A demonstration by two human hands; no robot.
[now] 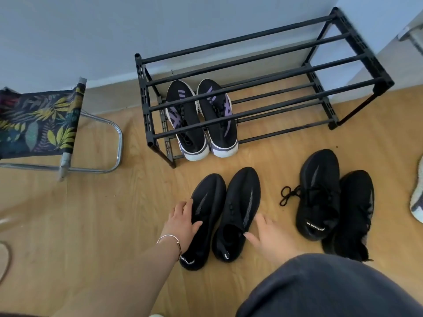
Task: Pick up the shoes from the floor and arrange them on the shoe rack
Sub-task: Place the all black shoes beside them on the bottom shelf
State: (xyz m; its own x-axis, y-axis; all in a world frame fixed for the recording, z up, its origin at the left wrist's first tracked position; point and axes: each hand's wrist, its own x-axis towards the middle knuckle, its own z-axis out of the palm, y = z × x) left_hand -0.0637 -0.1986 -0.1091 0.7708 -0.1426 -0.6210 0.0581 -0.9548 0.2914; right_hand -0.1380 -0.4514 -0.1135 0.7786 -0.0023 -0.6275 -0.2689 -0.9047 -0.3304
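A black two-tier shoe rack stands against the wall. A black and purple pair with white soles sits on its lower tier at the left end. On the floor in front lies a black pair: the left shoe and the right shoe. My left hand rests on the outer side of the left shoe, fingers spread. My right hand touches the right shoe's opening, fingers apart. A second black pair with a loose lace lies further right.
A folding stool with leaf-print fabric and a chrome frame stands at the left. A light knitted shoe shows at the right edge. My grey-clad knee fills the lower right. The floor is light wood.
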